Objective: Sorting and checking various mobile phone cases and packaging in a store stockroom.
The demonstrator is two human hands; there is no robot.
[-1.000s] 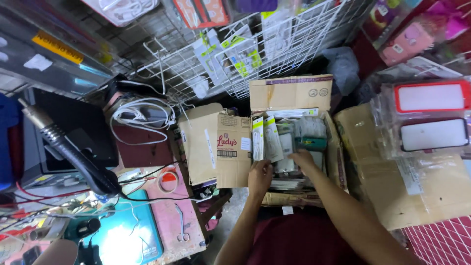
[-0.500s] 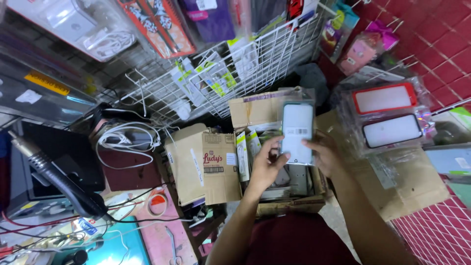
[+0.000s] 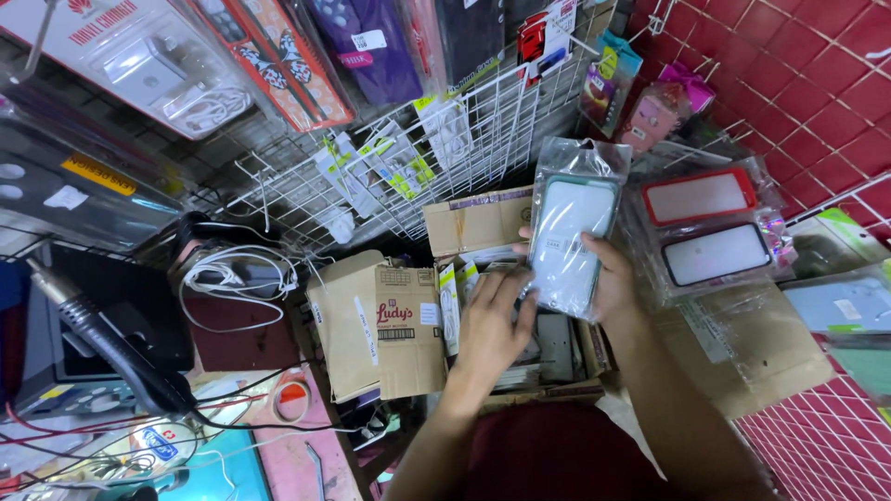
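Higher now, bagged phone case (image 3: 568,237) between raised right hand (image 3: 608,278) and left fingertips (image 3: 522,295).

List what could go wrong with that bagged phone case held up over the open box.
1. The bagged phone case is in slick clear plastic. The right hand grips it from behind and the left hand touches only its lower edge, so it might slip into the cardboard box.
2. The box looks crammed with upright packets; a drop could knock them over.
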